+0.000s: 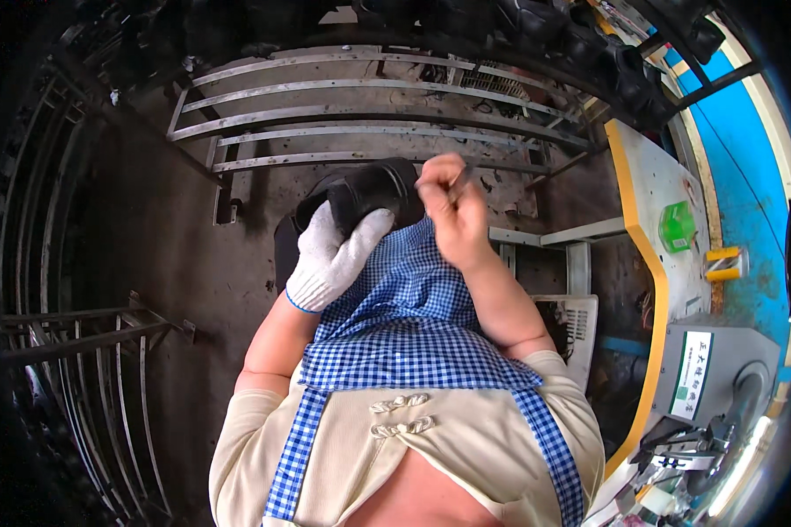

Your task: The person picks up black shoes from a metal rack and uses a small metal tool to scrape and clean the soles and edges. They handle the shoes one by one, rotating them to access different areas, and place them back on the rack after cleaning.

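A black shoe rests over my lap, in front of the blue checked apron. My left hand, in a white knitted glove, grips it with the thumb on the near side and the fingers reaching inside or behind, where they are hidden. Bare and closed, my right hand is just beside the shoe's right end. A thin dark stick-like tool pokes out of its fingers; the tool's kind cannot be made out, and motion blurs it slightly. Whether its tip touches the shoe does not show.
Low metal racks stand ahead and to the left. Black shoes line a shelf at the far right. On my right, a yellow-edged worktable bears a green container and a grey machine. A white crate sits below.
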`<state>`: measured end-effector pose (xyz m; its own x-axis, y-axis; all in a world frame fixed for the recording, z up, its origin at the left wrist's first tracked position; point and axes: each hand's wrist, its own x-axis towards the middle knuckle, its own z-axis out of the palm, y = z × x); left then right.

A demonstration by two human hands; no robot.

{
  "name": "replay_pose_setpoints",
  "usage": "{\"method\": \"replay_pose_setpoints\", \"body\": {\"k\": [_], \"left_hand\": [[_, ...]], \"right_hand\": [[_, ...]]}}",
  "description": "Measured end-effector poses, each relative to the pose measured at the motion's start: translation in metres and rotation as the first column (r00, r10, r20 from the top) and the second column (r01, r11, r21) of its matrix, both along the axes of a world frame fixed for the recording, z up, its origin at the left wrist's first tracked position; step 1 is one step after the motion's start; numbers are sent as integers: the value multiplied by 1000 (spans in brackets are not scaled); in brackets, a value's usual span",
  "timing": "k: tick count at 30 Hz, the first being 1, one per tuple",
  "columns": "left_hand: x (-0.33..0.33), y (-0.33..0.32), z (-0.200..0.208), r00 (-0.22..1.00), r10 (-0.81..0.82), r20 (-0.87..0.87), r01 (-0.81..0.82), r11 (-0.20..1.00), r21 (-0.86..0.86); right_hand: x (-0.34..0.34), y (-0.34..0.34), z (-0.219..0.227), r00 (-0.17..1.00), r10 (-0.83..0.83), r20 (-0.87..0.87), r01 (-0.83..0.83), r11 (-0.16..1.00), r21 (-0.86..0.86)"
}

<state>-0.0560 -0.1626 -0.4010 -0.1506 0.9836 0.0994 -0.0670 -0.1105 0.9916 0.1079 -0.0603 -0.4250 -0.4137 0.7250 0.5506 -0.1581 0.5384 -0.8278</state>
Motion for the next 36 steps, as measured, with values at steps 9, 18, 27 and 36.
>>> {"method": "replay_pose_setpoints", "body": {"k": [9,18,27,36], "left_hand": [[5,-6,-9,999,44,8,-44,998,38],[6,-1,-5,905,121,-408,-30,975,222],[4,-15,8,955,73,-287,-24,985,173],[2,-15,0,998,-20,-63,23,998,60]], "right_hand": [[18,-5,46,915,-180,362,-44,845,533],[5,-13,79,636,-419,648,-276,661,698],[4,4,68,817,-111,566,-287,773,566],[4,-1,56,958,-72,279,-108,807,580]]}}
